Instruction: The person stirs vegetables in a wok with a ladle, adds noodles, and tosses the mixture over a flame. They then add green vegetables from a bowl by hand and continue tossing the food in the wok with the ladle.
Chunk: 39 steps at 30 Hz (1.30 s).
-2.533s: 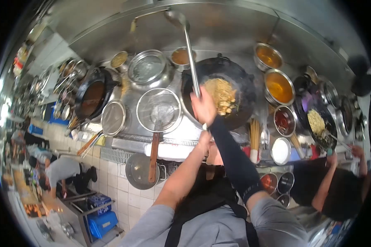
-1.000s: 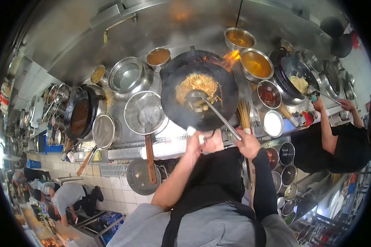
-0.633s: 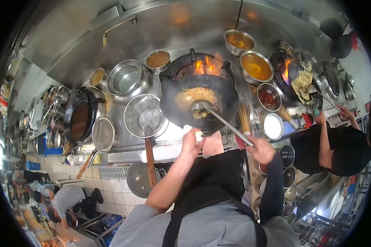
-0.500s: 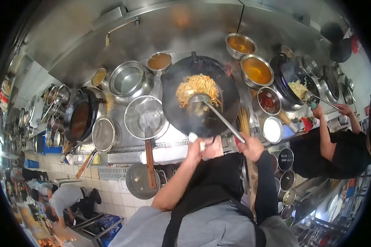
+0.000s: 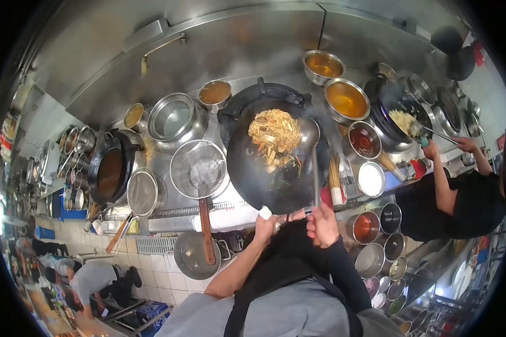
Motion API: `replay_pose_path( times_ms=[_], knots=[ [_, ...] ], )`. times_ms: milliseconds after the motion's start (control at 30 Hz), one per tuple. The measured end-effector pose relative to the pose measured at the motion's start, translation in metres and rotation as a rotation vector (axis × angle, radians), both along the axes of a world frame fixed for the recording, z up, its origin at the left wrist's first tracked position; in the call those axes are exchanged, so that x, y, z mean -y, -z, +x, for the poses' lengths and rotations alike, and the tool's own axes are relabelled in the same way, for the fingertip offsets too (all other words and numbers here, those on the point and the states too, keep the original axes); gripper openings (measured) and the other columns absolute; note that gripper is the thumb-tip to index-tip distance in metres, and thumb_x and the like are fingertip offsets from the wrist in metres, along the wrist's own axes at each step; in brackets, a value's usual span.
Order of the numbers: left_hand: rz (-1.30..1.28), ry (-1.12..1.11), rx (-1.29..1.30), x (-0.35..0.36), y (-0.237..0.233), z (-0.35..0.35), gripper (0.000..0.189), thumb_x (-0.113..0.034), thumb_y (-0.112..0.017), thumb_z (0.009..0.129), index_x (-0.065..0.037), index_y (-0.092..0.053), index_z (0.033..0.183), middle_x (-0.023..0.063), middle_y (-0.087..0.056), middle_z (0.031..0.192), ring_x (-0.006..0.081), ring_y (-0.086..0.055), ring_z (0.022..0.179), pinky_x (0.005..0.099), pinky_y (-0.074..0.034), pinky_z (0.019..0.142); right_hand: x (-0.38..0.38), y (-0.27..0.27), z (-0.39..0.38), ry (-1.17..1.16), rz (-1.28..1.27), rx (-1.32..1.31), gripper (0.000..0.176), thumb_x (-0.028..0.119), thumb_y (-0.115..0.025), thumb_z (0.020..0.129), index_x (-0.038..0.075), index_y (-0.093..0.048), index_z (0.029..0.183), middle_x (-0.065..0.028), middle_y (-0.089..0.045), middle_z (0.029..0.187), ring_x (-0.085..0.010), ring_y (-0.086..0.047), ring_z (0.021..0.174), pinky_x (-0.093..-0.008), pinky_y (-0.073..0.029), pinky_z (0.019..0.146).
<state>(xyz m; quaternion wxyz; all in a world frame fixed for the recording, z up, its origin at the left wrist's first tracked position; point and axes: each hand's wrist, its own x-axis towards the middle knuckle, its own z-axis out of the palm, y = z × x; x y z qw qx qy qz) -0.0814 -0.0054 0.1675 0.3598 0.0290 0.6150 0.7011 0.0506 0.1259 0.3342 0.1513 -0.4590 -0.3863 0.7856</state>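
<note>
Stir-fried noodles (image 5: 274, 132) with bits of vegetable lie heaped in the upper part of a dark wok (image 5: 253, 182), in thin steam. My left hand (image 5: 266, 229) is closed at the wok's near edge around its handle, with a white cloth (image 5: 265, 213) showing at the fingers. In my right hand (image 5: 322, 226) is the lower end of a long metal ladle (image 5: 315, 174). The ladle's bowl rests by the wok's right wall, beside the noodles. My right fingers are partly turned from view around the handle.
Right of the wok stand bowls of amber liquid (image 5: 346, 99), a red sauce bowl (image 5: 364, 140) and a bamboo brush (image 5: 335, 182). A strainer (image 5: 198, 168) sits left. A co-worker's arm (image 5: 445, 185) works at another wok (image 5: 387, 121).
The wok has come nearer to me and slightly right, off its burner's centre. The ladle has swung from the noodles to the wok's right side, its handle now more upright.
</note>
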Motion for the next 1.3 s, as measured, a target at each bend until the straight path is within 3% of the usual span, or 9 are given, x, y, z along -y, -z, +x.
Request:
replay_pose_path(
  times_ms=[67, 200, 300, 533, 667, 900, 1033, 1167, 1300],
  knots=[
    [-0.084, 0.131, 0.227, 0.016, -0.017, -0.003, 0.015, -0.006, -0.061, 0.081, -0.003, -0.056, 0.096, 0.0083, -0.061, 0.076, 0.0178, -0.059, 0.053, 0.0310, -0.044, 0.040, 0.000, -0.018, -0.007, 0.006, -0.194, -0.139, 0.013, 0.019, -0.053, 0.104, 0.009, -0.049, 0.113, -0.0023, -0.049, 0.079, -0.0084, -0.043, 0.056, -0.0240, -0.034, 0.042],
    [-0.053, 0.105, 0.520, 0.036, -0.084, -0.008, 0.014, -0.007, -0.061, 0.085, -0.002, -0.053, 0.095, 0.0098, -0.059, 0.075, 0.0172, -0.056, 0.052, 0.0254, -0.037, 0.037, -0.025, -0.007, 0.023, -0.052, -0.945, -0.560, 0.024, 0.022, -0.051, 0.107, 0.005, -0.051, 0.123, -0.0009, -0.047, 0.086, -0.0061, -0.042, 0.062, -0.0219, -0.037, 0.046],
    [-0.048, 0.101, 0.648, 0.067, -0.103, 0.000, 0.016, -0.006, -0.061, 0.085, -0.001, -0.053, 0.098, 0.0112, -0.059, 0.076, 0.0178, -0.055, 0.051, 0.0245, -0.035, 0.037, 0.003, -0.013, 0.061, 0.018, -1.113, -0.647, 0.033, 0.022, -0.048, 0.108, 0.001, -0.052, 0.132, -0.0008, -0.047, 0.088, -0.0055, -0.042, 0.062, -0.0181, -0.039, 0.047],
    [-0.004, 0.160, 0.550, 0.117, -0.106, 0.003, 0.021, -0.005, -0.061, 0.084, 0.002, -0.050, 0.101, 0.0169, -0.059, 0.078, 0.0216, -0.057, 0.056, 0.0237, -0.035, 0.037, 0.082, -0.022, 0.131, -0.051, -0.631, -0.474, 0.033, 0.021, -0.048, 0.107, 0.008, -0.052, 0.137, -0.0002, -0.045, 0.083, -0.0042, -0.036, 0.054, -0.0166, -0.030, 0.040],
    [-0.080, 0.202, 0.446, 0.149, -0.124, 0.027, 0.015, -0.004, -0.060, 0.083, 0.002, -0.053, 0.095, 0.0146, -0.058, 0.072, 0.0198, -0.055, 0.050, 0.0241, -0.035, 0.036, 0.151, -0.013, 0.169, -0.102, -0.115, -0.159, 0.036, 0.016, -0.052, 0.105, 0.009, -0.048, 0.140, -0.0016, -0.047, 0.080, -0.0055, -0.038, 0.050, -0.0203, -0.031, 0.040],
    [-0.127, 0.333, 0.460, 0.215, -0.138, 0.084, 0.017, -0.005, -0.060, 0.083, 0.005, -0.052, 0.094, 0.0176, -0.060, 0.074, 0.0192, -0.055, 0.049, 0.0228, -0.035, 0.035, 0.230, 0.006, 0.228, 0.279, -0.764, -0.659, 0.032, 0.016, -0.049, 0.106, 0.004, -0.051, 0.136, -0.0009, -0.046, 0.080, -0.0040, -0.036, 0.052, -0.0185, -0.029, 0.037],
    [-0.174, 0.464, 0.466, 0.246, -0.141, 0.107, 0.018, -0.005, -0.060, 0.083, 0.006, -0.052, 0.094, 0.0180, -0.061, 0.074, 0.0185, -0.055, 0.049, 0.0229, -0.034, 0.035, 0.300, -0.027, 0.274, 0.388, -0.688, -0.628, 0.037, 0.015, -0.049, 0.106, 0.003, -0.048, 0.141, -0.0013, -0.045, 0.080, -0.0035, -0.035, 0.051, -0.0180, -0.028, 0.037],
    [-0.228, 0.638, 0.394, 0.261, -0.147, 0.117, 0.015, -0.005, -0.060, 0.083, 0.006, -0.054, 0.090, 0.0182, -0.061, 0.073, 0.0182, -0.055, 0.048, 0.0239, -0.034, 0.034, 0.378, -0.045, 0.310, 0.333, -0.258, -0.244, 0.040, 0.016, -0.050, 0.104, 0.010, -0.047, 0.143, -0.0010, -0.048, 0.078, -0.0043, -0.036, 0.048, -0.0191, -0.028, 0.039],
    [-0.214, 0.862, 0.367, 0.264, -0.143, 0.117, 0.014, -0.007, -0.061, 0.083, 0.006, -0.058, 0.089, 0.0184, -0.063, 0.073, 0.0196, -0.056, 0.048, 0.0245, -0.034, 0.035, 0.442, -0.020, 0.301, 0.528, -0.296, -0.301, 0.051, 0.021, -0.056, 0.103, 0.016, -0.039, 0.150, -0.0005, -0.049, 0.078, -0.0056, -0.039, 0.048, -0.0220, -0.031, 0.039]
  ],
)
